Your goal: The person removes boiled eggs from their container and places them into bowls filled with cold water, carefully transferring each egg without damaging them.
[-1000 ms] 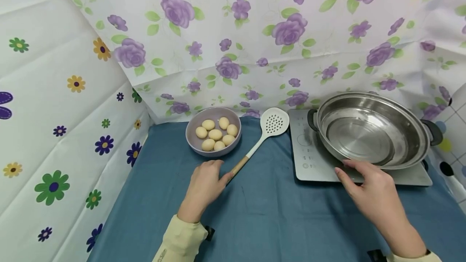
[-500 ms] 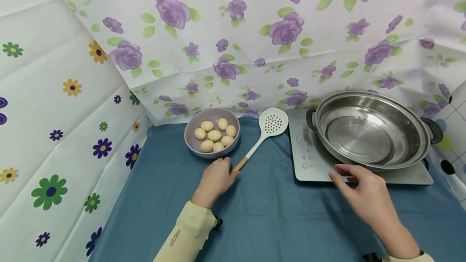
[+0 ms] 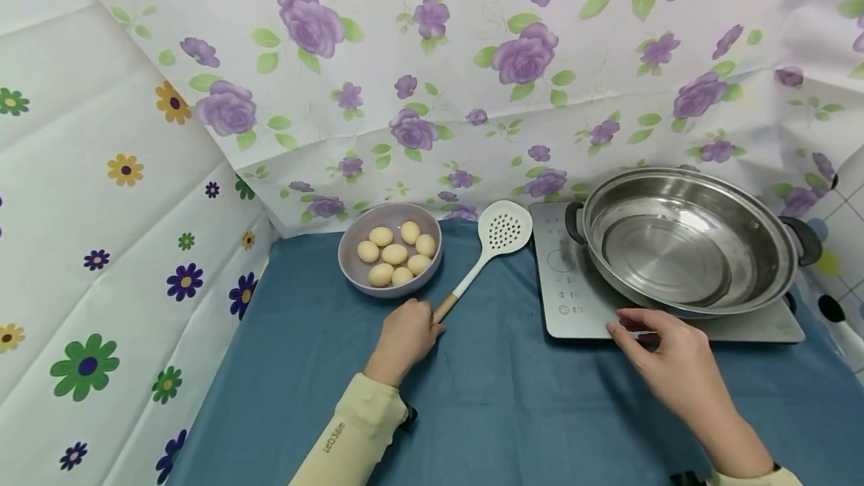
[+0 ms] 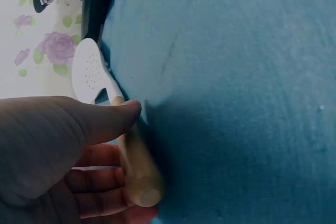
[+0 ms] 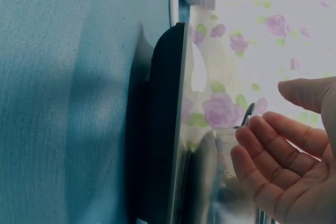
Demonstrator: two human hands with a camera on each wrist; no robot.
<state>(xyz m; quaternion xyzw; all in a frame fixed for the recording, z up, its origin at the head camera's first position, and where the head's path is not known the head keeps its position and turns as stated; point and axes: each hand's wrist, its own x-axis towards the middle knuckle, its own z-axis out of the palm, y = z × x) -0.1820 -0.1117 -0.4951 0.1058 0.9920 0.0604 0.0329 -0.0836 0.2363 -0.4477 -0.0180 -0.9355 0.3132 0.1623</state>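
A white skimmer [image 3: 505,229] with a round perforated head and a wooden handle lies slantwise on the blue cloth. My left hand [image 3: 405,337] grips it near the handle's end; in the left wrist view the thumb lies over the wooden handle [image 4: 137,169] and the other fingers pass beneath. Just beyond that hand stands a mauve bowl [image 3: 351,267] with several pale eggs [image 3: 394,254]. My right hand [image 3: 675,358] holds nothing, its fingers loosely bent over the front of the induction cooker [image 3: 574,317]. On the cooker sits a wide steel pot [image 3: 664,253] with dark side handles.
The blue cloth [image 3: 486,403] covers the table and stretches in front of the bowl and cooker. Behind stands a white sheet with purple flowers [image 3: 412,126]. A second flowered sheet [image 3: 135,246] borders the left side, and white tiles show at the far right.
My left hand has shifted rightward along with its sleeve and closed round the skimmer's handle. My right hand has drawn slightly back and left. The skimmer has hardly moved.
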